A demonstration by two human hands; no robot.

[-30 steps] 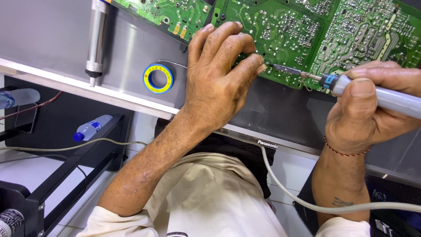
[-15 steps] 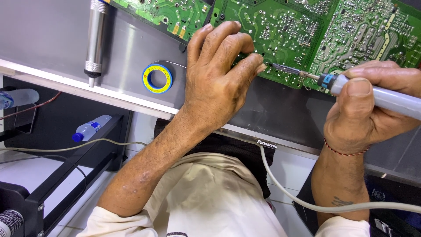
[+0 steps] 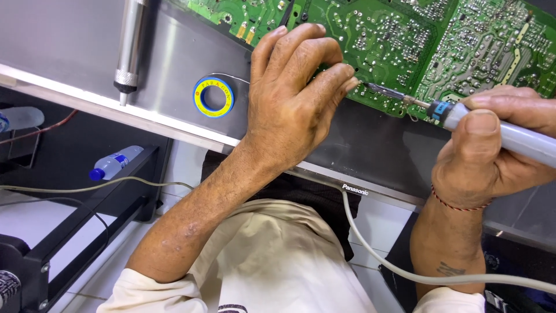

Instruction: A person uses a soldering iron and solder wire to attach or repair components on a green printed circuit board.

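Compared with a second ago I note almost no change: my right hand [image 3: 492, 150] keeps its closed grasp on the grey soldering iron [image 3: 509, 136], tip set on the near edge of the green circuit board [image 3: 405, 40], which lies at the far right on the metal panel [image 3: 75, 52]. My left hand [image 3: 292, 98] stays arched over the board's edge, fingertips pressed together beside the tip; whether they pinch solder wire I cannot tell. I judge the same joint is being worked. To the left lie a blue-and-yellow solder spool [image 3: 214, 97] and a metal desoldering pump [image 3: 130, 46]. The iron's grey cable [image 3: 370, 243] trails nearer me.
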